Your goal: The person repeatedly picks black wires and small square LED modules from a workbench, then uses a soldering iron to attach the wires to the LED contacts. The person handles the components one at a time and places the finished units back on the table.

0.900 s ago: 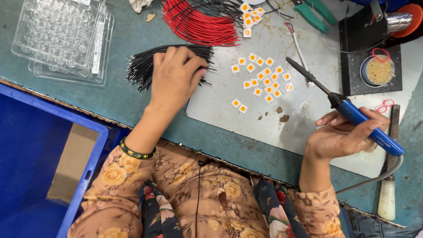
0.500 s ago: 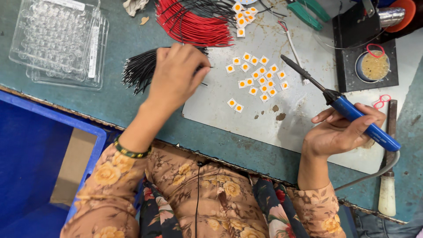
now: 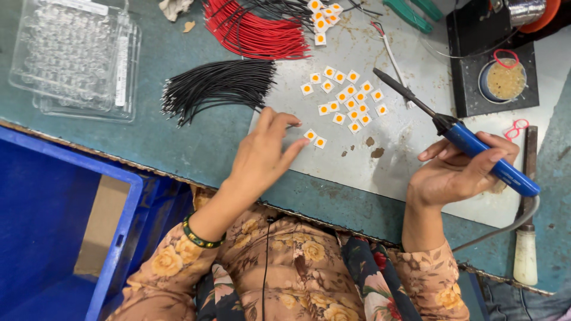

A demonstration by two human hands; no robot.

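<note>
Right hand (image 3: 458, 175) wraps a blue-handled soldering iron with a black shaft (image 3: 458, 134), fingers curled round the handle in a pen-like grip. Long axis of the iron runs diagonally: dark tip toward the far-left corner of the grey metal work plate (image 3: 416, 166), cord end toward the right edge of the bench (image 3: 196, 142). Tip hangs just beside the cluster of small white square chips with orange centres (image 3: 345, 98); whether it touches the plate cannot be told.

Left hand (image 3: 264, 157) is spread, fingers loosely extended, pinching nothing. Fingertips lie just beside two separate chips (image 3: 315, 138) at the near-left part of the plate. Bundle of thin black wires (image 3: 220, 86) lies beyond the hand, toward the far edge; red wire bundle (image 3: 256, 30) farther still.

Judgement: to work well, steady one chip flat with a fingertip, keep that finger clear of the hot tip, and bring the iron in along its own axis, low angle, wrist resting on the plate.
</note>
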